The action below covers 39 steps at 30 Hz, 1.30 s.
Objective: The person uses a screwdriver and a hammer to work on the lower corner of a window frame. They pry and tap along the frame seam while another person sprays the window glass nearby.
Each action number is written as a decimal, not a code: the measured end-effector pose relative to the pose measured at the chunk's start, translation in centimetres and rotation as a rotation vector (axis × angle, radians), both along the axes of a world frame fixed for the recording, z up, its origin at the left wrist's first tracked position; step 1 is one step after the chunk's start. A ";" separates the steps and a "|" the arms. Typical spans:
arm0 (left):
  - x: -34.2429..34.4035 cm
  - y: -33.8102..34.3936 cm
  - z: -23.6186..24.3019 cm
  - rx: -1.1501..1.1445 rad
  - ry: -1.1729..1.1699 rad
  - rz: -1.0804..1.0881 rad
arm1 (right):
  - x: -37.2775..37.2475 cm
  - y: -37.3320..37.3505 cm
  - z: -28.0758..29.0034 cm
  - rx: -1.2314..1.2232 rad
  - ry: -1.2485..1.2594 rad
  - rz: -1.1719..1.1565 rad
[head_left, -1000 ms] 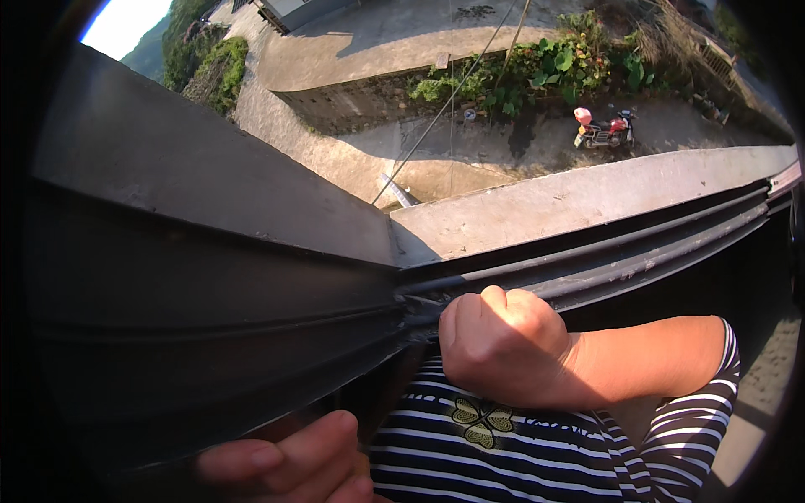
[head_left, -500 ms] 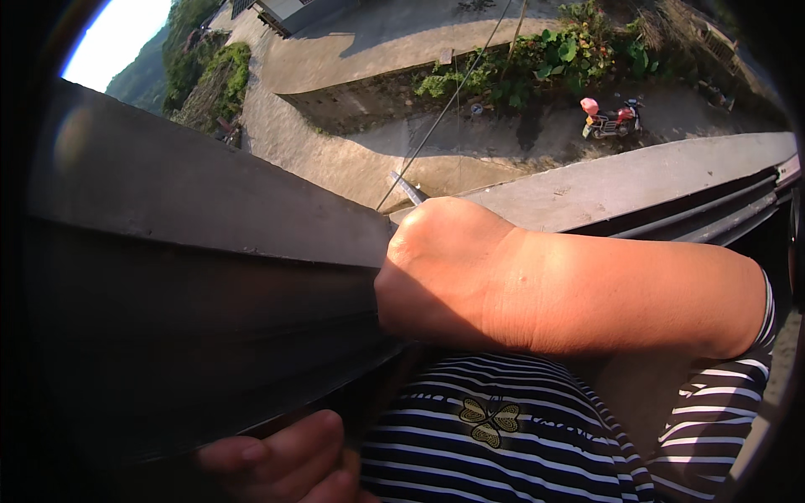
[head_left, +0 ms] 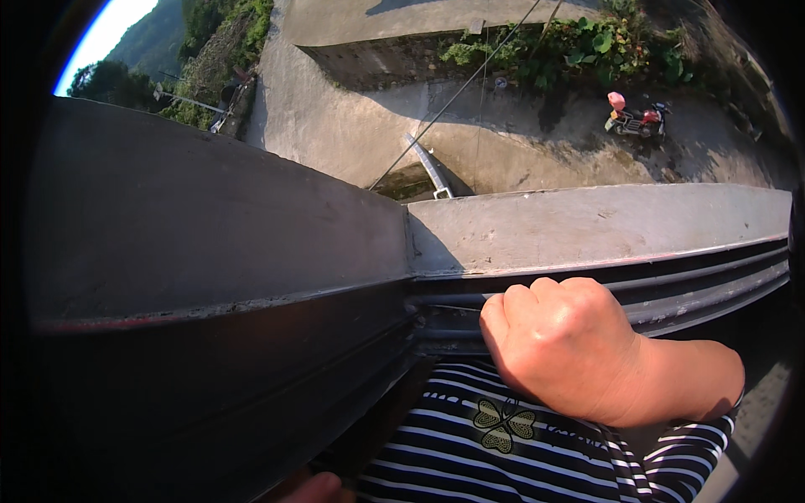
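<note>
My right hand is closed in a fist, knuckles upward, above the dark grooved window track and in front of my striped shirt. Its fingertips curl out of sight underneath, so I cannot make out what they hold, if anything. Whether the hand touches the track is also unclear. Of my left hand, only a little shows in shadow at the lower edge, and its fingers are mostly hidden.
A concrete ledge runs outside the track and meets another ledge at a corner on the left. Far below lie a paved yard, a red motorcycle and green plants. A cable crosses beyond the ledge.
My right hand has moved right and nearer my body, uncovering the ledge corner and track. My left hand has sunk mostly out of view. The whole view has shifted.
</note>
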<state>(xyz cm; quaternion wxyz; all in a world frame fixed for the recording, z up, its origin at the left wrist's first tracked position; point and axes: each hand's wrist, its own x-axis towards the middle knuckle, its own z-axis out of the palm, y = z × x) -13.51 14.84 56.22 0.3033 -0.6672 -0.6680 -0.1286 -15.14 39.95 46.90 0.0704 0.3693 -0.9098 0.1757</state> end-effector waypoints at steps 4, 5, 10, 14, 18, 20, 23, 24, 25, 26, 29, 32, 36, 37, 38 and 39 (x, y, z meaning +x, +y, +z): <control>1.2 -1.6 -0.2 0.004 0.009 0.009 | -0.3 -0.8 -0.3 0.012 -0.001 0.034; 1.5 -2.0 -0.2 0.014 0.011 0.025 | -0.5 -0.9 -0.5 0.017 -0.016 0.080; 0.6 0.2 0.1 0.022 -0.012 0.026 | -1.2 -0.6 -1.0 -0.142 -0.042 0.075; -0.8 5.3 -2.9 0.643 0.451 0.434 | -0.8 -0.9 -0.8 -0.095 -0.177 0.034; -0.6 1.7 0.3 0.008 -0.018 0.032 | -0.9 -1.5 -0.5 -0.097 -0.336 -0.020; 0.3 -0.4 0.6 -0.054 -0.068 -0.018 | -1.1 -1.5 -0.2 -0.062 -0.412 0.003; 1.6 -2.8 0.9 -0.101 -0.114 -0.013 | -1.6 -1.3 0.1 -0.023 -0.531 0.037; 1.7 -2.9 0.7 -0.111 -0.114 -0.015 | -1.8 -1.2 0.2 -0.036 -0.566 0.059; 1.4 -2.6 0.6 -0.121 -0.113 -0.017 | -2.1 -1.3 0.1 -0.030 -0.569 0.034; 0.8 -2.2 0.5 -0.133 -0.104 -0.034 | -2.4 -1.5 0.0 -0.049 -0.565 0.014; -0.3 -0.2 -0.3 -0.044 -0.042 0.019 | -1.9 -2.7 0.1 -0.068 -0.446 -0.016; -1.0 0.1 -0.8 0.005 -0.008 -0.006 | -1.2 -3.9 -0.1 0.049 -0.057 0.016; 0.1 -0.9 -1.5 -0.003 -0.133 0.136 | -0.6 -4.4 -1.4 0.216 0.261 0.059; 0.3 -1.1 -1.5 -0.048 -0.172 0.154 | -0.6 -4.5 -1.7 0.249 0.306 0.061; 0.4 -1.4 -1.2 -0.092 -0.210 0.174 | -0.6 -4.6 -2.0 0.301 0.340 0.046; 0.5 -1.3 -1.4 -0.075 -0.221 0.172 | -0.5 -4.7 -2.1 0.337 0.331 0.025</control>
